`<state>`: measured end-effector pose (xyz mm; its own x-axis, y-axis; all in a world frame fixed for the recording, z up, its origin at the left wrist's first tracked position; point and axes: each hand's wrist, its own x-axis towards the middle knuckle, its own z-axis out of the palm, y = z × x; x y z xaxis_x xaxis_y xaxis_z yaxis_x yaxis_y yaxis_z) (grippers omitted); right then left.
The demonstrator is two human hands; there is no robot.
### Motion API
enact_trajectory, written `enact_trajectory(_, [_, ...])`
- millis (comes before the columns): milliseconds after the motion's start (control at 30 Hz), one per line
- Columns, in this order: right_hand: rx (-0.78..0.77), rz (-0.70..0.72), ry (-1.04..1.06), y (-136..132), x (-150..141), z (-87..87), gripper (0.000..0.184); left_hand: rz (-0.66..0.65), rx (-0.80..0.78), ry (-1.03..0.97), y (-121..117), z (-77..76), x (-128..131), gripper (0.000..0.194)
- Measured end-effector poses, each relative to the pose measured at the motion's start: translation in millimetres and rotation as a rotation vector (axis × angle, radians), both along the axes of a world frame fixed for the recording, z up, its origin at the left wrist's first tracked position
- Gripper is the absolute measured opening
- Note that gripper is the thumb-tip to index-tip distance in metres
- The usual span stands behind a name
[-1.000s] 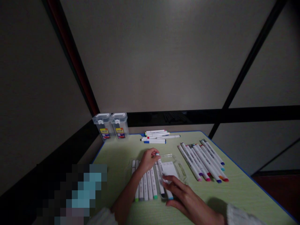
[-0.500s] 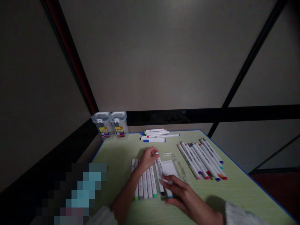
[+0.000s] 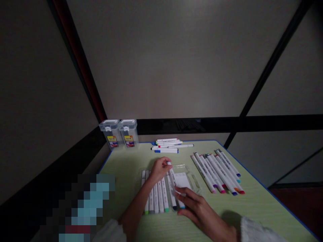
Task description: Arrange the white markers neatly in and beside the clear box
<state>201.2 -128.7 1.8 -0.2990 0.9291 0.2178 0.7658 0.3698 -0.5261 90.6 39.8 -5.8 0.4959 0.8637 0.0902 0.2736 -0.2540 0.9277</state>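
My left hand point(image 3: 159, 169) pinches the far end of a white marker point(image 3: 172, 175) between thumb and fingertips. My right hand point(image 3: 198, 205) has its fingers bent around the near part of that marker, whose light blue end shows beside the thumb. The marker lies slanted over a clear plastic tray point(image 3: 195, 179). To its left in the tray is a marker with a black end point(image 3: 174, 205). Several white markers point(image 3: 156, 198) lie side by side further left, partly covered by my left forearm. A white card-like piece point(image 3: 183, 180) shows on the tray's right side.
Several markers point(image 3: 214, 171) with coloured ends lie in a row on the right of the green table point(image 3: 252, 215). Another small pile of markers point(image 3: 168, 144) lies at the back. Two clear lidded boxes point(image 3: 128, 134) stand at the back left, near the wall point(image 3: 171, 67).
The marker's light blue near end has shifted slightly up and left, with my right fingers moving a little along with it. My left hand keeps its pinch at the far end.
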Motion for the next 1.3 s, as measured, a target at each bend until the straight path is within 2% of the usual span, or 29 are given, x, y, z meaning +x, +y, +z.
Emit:
enact_trajectory(500, [-0.008,0.028,0.085,2,-2,4.3,0.039,-0.011,-0.008,-0.030,0,-0.9,0,0.018])
enact_trajectory(833, [0.028,0.039,-0.032,-1,0,0.4,0.036,0.003,-0.038,-0.027,0,1.4,0,0.019])
enact_trajectory(1033, [0.117,0.042,-0.049,-4,0,3.6,0.031,0.018,-0.056,-0.092,2,-1.6,1,0.018])
enact_trajectory(1167, [0.201,-0.018,-0.057,-5,4,4.7,0.031,0.042,-0.055,-0.190,4,-2.0,2,0.010])
enact_trajectory(1300, [0.275,-0.086,-0.100,0,14,2.2,0.034,0.123,-0.097,-0.238,6,1.9,1,0.013])
